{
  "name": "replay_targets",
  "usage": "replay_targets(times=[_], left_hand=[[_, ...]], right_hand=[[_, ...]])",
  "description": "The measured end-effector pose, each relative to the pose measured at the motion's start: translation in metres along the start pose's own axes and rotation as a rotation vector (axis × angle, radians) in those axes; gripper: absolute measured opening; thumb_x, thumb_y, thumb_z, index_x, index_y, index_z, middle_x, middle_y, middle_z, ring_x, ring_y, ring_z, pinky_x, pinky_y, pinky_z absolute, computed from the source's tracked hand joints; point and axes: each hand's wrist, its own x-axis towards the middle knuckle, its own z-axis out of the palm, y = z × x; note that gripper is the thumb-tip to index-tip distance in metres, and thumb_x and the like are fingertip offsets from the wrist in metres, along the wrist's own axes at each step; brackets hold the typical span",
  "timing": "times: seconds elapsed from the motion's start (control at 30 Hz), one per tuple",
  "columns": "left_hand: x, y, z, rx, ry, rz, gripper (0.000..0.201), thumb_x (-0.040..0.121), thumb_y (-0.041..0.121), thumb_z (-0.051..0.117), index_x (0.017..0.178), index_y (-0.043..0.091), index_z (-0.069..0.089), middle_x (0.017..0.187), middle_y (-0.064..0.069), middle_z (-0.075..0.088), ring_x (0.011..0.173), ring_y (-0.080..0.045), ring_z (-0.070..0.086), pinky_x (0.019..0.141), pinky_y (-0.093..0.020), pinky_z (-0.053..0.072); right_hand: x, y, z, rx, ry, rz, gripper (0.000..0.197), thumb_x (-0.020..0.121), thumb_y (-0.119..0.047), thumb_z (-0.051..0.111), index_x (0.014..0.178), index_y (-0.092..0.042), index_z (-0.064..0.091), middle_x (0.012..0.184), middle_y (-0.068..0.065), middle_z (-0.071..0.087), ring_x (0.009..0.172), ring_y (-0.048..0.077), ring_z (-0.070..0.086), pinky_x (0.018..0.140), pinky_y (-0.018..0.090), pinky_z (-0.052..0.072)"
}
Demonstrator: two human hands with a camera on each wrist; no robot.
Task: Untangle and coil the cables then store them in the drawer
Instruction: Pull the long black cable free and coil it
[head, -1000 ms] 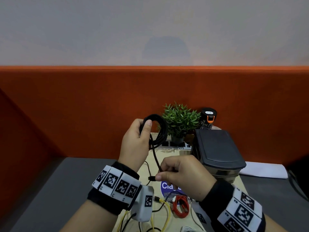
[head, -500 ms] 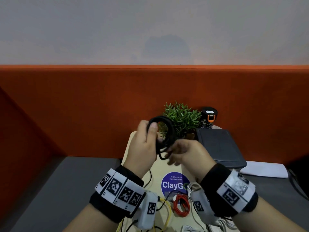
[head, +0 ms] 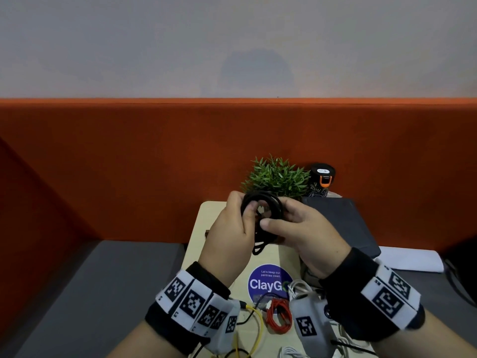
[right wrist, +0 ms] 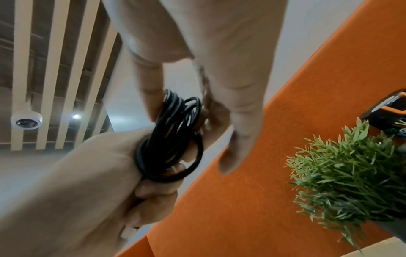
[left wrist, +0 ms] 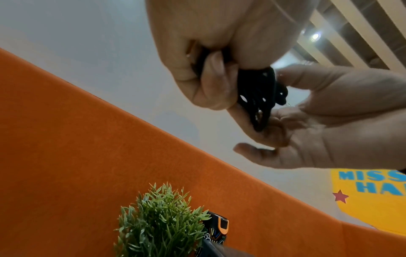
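A black cable (head: 268,202) is wound into a small coil and held in the air above the wooden table (head: 204,228). My left hand (head: 246,214) grips the coil's left side, thumb over the strands. My right hand (head: 280,224) pinches its right side, thumb in front and fingers behind. A short loop hangs below the hands. In the left wrist view the black cable (left wrist: 257,97) sits between both hands. The right wrist view shows the black cable's (right wrist: 171,139) strands bunched in the left hand's (right wrist: 105,173) fist. On the table lie a red cable (head: 278,316), a yellow cable (head: 259,329) and white cables (head: 296,286).
A potted plant (head: 277,177) and a black tumbler with an orange tab (head: 322,179) stand at the table's far end. A dark grey lidded box (head: 346,223) sits to the right. An orange partition (head: 129,164) runs behind. White paper (head: 413,259) lies on the grey surface.
My right hand has left the low plug end and come up to the coil. The hanging tail is now gathered in. Both hands have lowered slightly with the coil.
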Motion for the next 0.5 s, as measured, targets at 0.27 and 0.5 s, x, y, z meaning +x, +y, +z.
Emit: replay_targets(times=[0.27, 0.5], left_hand=[[-0.001, 0.002, 0.001, -0.025, -0.004, 0.081, 0.021, 0.095, 0.041, 0.029, 0.11, 0.026, 0.034, 0.082, 0.008, 0.063, 0.069, -0.004, 0.064, 0.056, -0.034, 0.052], [0.008, -0.004, -0.009, -0.221, -0.154, 0.104, 0.015, 0.098, 0.03, 0.036, 0.105, 0.021, 0.047, 0.08, 0.012, 0.057, 0.071, 0.002, 0.054, 0.061, -0.012, 0.04]], right_hand=[[0.001, -0.006, 0.003, 0.106, 0.047, 0.116, 0.025, 0.078, 0.012, 0.057, 0.074, -0.009, 0.07, 0.071, 0.009, 0.068, 0.07, 0.018, 0.066, 0.082, 0.039, 0.049], [-0.003, -0.002, 0.002, 0.161, -0.101, 0.146, 0.016, 0.059, -0.002, 0.059, 0.056, -0.015, 0.067, 0.065, -0.001, 0.062, 0.067, 0.013, 0.06, 0.077, 0.034, 0.046]])
